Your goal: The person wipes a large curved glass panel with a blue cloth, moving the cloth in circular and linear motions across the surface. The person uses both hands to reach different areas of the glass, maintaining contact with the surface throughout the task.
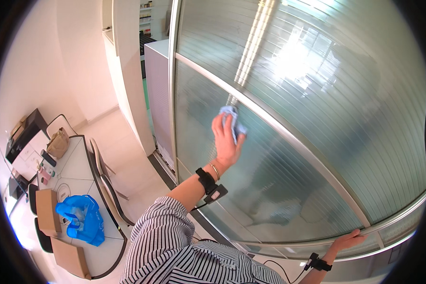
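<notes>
My left hand (227, 140) is raised against a ribbed glass panel (269, 167) and holds a crumpled light-blue cloth (230, 113) to the glass, just below the metal crossbar (248, 101). A black strap with a small device and a thin bangle are on that wrist. Low at the right, my right hand (348, 240) grips the metal edge frame (394, 217) of the sliding glass door. Its fingertips curl over the frame close to where the crossbar meets it. Another black strap with a device and cable is on this wrist.
To the left stands a white-topped table (108, 254) with a blue plastic bag (87, 223), cardboard boxes (48, 209), a brown bag (58, 142) and small bottles. Chairs (110, 191) stand along it. Beyond the door's far edge are a pale cabinet (158, 96) and a floor track (162, 167).
</notes>
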